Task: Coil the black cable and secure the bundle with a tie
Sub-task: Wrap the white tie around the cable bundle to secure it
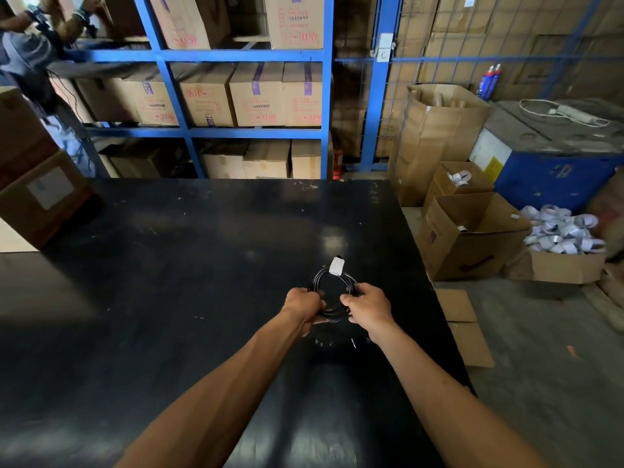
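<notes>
Left hand [301,304] closed on the 9 o'clock side of the thin black cable, wound into a small round coil [332,292]; right hand [366,305] closed on the 3 o'clock side, fingers curled over the strands. Opposed grips presumably keep the loops stacked so they cannot spring apart while the bundle is handled. Coil sits just above, or lightly on, the glossy black worktop [202,248], right of centre; contact cannot be told against the dark surface. A small white tag or wrap [337,266] sits on the coil at 12 o'clock, far from both hands; whether it is the tie or a label is unclear. Judgement: coiling looks done, securing is under way or being checked. A short pale sliver [353,343] lies on the worktop at 6 o'clock from the coil, possibly a spare tie. Open brown cardboard boxes of white loops [560,231] stand on the floor at 2 o'clock; blue steel shelving with cartons [236,96] at 12 o'clock.
</notes>
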Demonstrator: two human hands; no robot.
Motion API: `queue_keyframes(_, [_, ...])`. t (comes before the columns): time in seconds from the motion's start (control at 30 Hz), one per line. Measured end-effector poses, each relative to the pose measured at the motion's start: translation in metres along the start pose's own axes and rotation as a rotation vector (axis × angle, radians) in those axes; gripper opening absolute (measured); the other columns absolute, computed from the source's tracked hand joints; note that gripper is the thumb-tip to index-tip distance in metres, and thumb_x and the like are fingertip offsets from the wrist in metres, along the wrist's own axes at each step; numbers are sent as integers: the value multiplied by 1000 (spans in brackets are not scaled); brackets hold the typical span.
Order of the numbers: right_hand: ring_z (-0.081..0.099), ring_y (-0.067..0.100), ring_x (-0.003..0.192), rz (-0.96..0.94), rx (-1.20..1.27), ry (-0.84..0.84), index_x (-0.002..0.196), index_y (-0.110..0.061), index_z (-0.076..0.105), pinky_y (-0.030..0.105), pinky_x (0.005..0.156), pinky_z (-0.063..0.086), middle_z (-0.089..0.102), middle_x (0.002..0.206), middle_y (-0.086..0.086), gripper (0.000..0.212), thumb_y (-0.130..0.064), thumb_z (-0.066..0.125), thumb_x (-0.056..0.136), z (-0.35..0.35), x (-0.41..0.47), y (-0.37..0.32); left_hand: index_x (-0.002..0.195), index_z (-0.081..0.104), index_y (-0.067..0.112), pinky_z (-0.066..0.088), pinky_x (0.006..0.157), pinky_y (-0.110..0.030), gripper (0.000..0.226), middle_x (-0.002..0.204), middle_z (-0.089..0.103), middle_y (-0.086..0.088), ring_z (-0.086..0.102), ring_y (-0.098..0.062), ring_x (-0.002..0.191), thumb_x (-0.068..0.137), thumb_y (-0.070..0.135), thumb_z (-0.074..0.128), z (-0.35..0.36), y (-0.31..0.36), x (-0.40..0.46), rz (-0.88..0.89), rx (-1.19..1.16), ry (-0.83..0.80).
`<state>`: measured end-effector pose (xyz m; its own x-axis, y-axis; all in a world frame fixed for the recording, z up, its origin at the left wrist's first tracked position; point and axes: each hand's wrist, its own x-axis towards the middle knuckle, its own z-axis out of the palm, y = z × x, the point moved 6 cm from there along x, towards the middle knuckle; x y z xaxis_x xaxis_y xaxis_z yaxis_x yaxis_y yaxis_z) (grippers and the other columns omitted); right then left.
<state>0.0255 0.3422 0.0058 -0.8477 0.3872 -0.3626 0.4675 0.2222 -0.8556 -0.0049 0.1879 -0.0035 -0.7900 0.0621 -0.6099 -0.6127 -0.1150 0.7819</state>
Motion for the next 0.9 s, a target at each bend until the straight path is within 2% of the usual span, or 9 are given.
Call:
queue_keyframes(0.07, [71,24,78,48,-108,-32,101,-20,70,32,57,60,73,93,8,11,-19,65,92,4,2,3,83,56,2,59,78,-57,32,75,56,-17,63,-29,68,85,-25,39,4,-4,4,5,-50,17])
queue_keyframes(0.13, [61,19,58,140,62,-58,92,-12,67,23,41,50,67,82,10,7,-10,62,96,5,8,7,85,57,1,58,82,-55,31,76,57,-17,63,-29,71,88,-24,40,6,-9,7,-25,-129,-8])
queue_keyframes(0.23, [52,17,54,287,403,-51,84,1,63,17,35,47,58,75,12,14,10,62,94,2,16,10,86,64,0,61,71,-41,22,84,67,-17,68,-26,77,92,-16,51,8,-13,7,-80,-164,-143])
queue_keyframes(0.33, [52,18,55,313,449,-63,76,3,61,16,34,47,57,72,13,20,15,61,91,2,24,18,86,64,2,60,65,-42,21,86,70,-13,71,-28,81,92,-15,54,6,-19,12,-143,-17,-186])
queue_keyframes(0.47, [55,13,57,271,425,-215,93,-3,66,18,45,53,61,79,9,5,-4,65,97,14,31,22,84,65,-2,63,74,-45,22,95,68,-20,70,-36,92,87,-22,55,-3,-22,34,-106,-22,-42])
queue_keyframes(0.53, [63,14,66,243,345,-253,108,-10,67,23,53,57,67,93,8,16,-22,68,98,12,39,27,84,65,-1,64,71,-41,20,95,68,-20,71,-35,90,86,-20,59,-9,-26,44,-90,-8,7])
queue_keyframes(0.63, [72,20,83,141,-37,-134,116,-19,69,34,74,63,73,109,6,23,-28,68,95,-10,55,42,87,66,1,63,55,-30,18,97,70,-18,73,-32,87,85,-17,62,-19,-36,55,-74,30,76])
queue_keyframes(0.73, [72,22,98,36,-281,-47,105,-22,74,44,93,58,75,106,-1,17,-29,71,90,-21,61,55,85,66,3,60,51,-25,18,92,71,-15,72,-25,75,86,-15,64,-25,-47,64,-74,34,99])
queue_keyframes(0.9, [76,17,61,180,-87,-40,77,-24,69,34,57,65,73,75,2,32,-55,74,83,0,59,56,89,68,6,61,60,-25,15,89,74,-13,74,-22,77,87,-10,67,-19,-51,71,-15,-3,56])
